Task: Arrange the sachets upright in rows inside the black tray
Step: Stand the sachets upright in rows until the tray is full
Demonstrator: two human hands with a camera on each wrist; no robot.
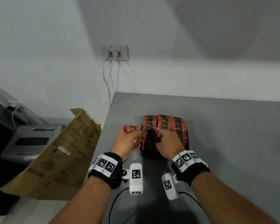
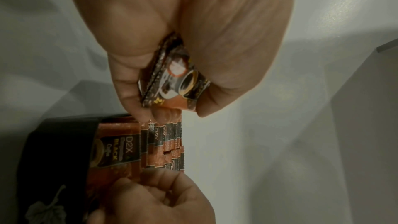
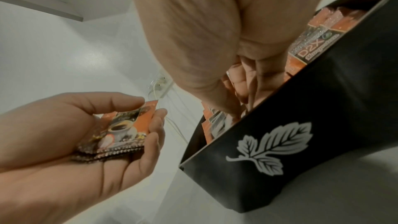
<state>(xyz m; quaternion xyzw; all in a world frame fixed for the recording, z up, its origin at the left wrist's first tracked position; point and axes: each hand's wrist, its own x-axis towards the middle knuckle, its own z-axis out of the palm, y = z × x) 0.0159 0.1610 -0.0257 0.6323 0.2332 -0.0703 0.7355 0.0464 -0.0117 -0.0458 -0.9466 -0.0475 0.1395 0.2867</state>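
Sachets in hand, tray nearly full.

Your left hand curls its fingers round a small stack of orange-and-black foil coffee sachets, kept just beside the black leaf-printed tray on the grey table, probably as stock within reach. Your right hand curls its fingers down among the upright sachet rows, seemingly parting them for a slot. Whether those fingers pinch a sachet is hidden; the tray's floor too.
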